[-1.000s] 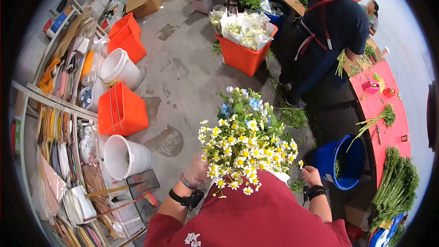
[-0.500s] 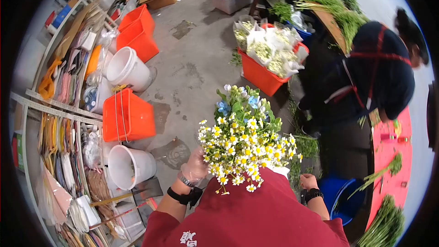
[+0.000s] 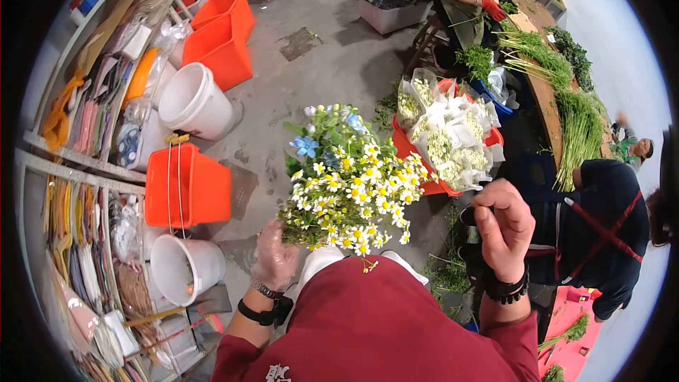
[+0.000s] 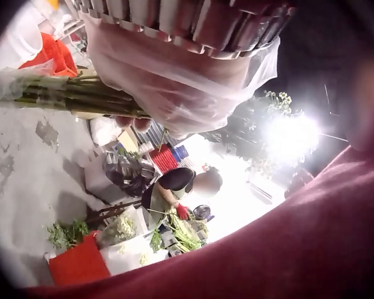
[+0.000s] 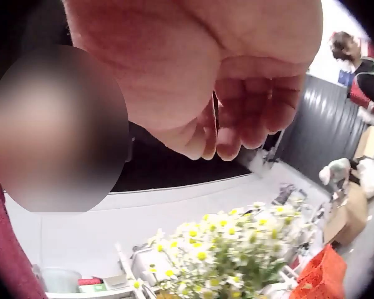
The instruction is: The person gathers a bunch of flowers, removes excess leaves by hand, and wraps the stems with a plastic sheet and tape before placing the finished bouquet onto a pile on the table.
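Note:
A bouquet of small white-and-yellow daisy-like flowers [image 3: 357,194] with blue blossoms is held in front of the body. My left hand [image 3: 274,258], in a thin clear glove, grips it at its lower left side. In the left wrist view the gloved hand [image 4: 174,81] is closed round the green stems [image 4: 68,93], whose ends point left. My right hand [image 3: 506,230] is raised at the right, apart from the flowers, fingers loosely curled with nothing visible in them. The right wrist view shows its palm [image 5: 193,68] and bent fingers above the flowers [image 5: 224,255].
Behind the bouquet an orange crate [image 3: 402,143] holds paper-wrapped white flowers. Orange bins [image 3: 205,187] and white buckets [image 3: 191,102] line the shelf at left. A person in a dark top [image 3: 601,233] is close at right, beside a wooden table with cut greens [image 3: 580,131] and a pink table [image 3: 569,325].
My right hand has risen from low beside the body to shoulder the space right of the bouquet. The bouquet has shifted slightly left, and the head view has turned to the right.

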Available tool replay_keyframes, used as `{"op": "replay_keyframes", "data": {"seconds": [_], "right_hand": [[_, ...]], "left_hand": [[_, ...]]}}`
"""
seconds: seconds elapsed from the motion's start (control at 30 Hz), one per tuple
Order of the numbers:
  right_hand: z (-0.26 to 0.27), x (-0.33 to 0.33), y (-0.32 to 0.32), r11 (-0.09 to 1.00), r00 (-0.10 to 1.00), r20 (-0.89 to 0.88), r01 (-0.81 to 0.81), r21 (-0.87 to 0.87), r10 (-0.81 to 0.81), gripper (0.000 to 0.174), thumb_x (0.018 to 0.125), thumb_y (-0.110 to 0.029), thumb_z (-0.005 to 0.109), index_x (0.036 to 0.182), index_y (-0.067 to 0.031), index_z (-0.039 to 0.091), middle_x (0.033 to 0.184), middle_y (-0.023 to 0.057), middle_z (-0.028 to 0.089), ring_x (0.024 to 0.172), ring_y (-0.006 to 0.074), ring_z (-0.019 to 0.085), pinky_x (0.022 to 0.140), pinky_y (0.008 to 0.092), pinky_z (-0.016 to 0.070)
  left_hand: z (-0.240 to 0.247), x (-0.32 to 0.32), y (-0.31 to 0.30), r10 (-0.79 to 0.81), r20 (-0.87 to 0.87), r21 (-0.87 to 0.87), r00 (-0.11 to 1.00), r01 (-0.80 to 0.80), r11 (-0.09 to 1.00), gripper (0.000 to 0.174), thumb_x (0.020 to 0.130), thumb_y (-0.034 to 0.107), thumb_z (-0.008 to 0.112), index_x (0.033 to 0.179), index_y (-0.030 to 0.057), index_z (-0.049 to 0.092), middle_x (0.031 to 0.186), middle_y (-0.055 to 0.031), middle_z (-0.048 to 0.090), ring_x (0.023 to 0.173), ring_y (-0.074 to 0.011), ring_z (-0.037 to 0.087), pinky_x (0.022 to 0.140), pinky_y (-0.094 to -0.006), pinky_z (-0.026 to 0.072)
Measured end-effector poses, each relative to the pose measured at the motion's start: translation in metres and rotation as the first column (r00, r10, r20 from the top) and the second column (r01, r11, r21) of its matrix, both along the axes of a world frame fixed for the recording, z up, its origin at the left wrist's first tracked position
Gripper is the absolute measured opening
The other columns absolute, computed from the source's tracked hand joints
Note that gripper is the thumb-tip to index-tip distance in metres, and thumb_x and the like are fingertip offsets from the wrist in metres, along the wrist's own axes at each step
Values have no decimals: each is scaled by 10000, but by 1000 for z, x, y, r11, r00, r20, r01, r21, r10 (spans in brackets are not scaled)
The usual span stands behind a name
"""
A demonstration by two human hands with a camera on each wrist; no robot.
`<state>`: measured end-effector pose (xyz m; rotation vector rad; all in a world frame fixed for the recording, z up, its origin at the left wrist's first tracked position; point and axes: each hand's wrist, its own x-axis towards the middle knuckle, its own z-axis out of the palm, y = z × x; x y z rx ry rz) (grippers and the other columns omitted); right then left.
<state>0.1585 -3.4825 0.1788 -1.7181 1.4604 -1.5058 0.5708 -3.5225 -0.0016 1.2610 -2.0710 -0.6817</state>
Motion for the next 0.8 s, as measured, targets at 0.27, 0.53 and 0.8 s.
{"op": "replay_keyframes", "data": {"seconds": [0.27,0.53,0.8], "right_hand": [[68,109,-193,953,885,-411,-283,-105,217,225,786,-13,777,996,-65,716,1191,134,629,1080,350,603,921,450,498],[70,143,-300,947,867,-418,-318,-43,273,317,709,-6,803,1004,-78,710,1245,126,618,1144,377,583,944,482,512],[50,117,-410,953,837,-494,-298,-46,238,300,688,-64,830,964,-61,715,1259,133,627,1162,369,585,932,463,523]], "left_hand": [[15,75,-171,-46,116,-136,992,62,989,783,707,-52,615,1458,31,411,1310,-258,571,1163,-468,568,974,-537,474],[45,98,-299,-118,99,-220,988,137,966,884,682,-128,583,1501,140,382,1241,-205,596,1104,-431,585,937,-519,489],[26,81,-401,-105,65,-152,992,114,982,767,717,-97,608,1450,77,466,1263,-207,595,1126,-431,584,965,-498,487]]}}
